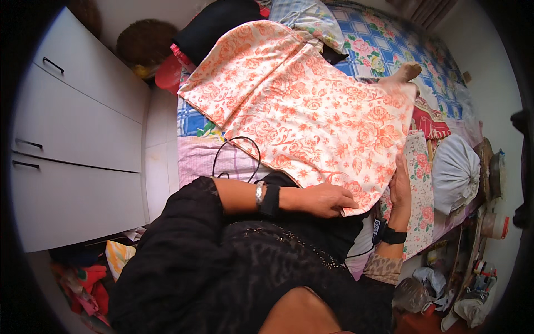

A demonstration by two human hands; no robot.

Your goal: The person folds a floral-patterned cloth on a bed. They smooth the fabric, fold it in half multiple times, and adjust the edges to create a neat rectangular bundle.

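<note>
A large cloth printed with orange flowers on white lies spread over the bed in front of me, with a fold line running across its left part. My left hand is closed on its near edge, close to the near right corner. Along the right edge, my right hand has its fingers stretched forward against the fabric; part of that hand is hidden by the cloth. Both wrists wear black straps, and a thin black cable loops beside my left forearm.
White cabinets stand to the left, beside a pink bin. A black garment and a pillow lie at the far end. A blurred bare limb shows beyond the cloth. Rightward sits a tied white bag.
</note>
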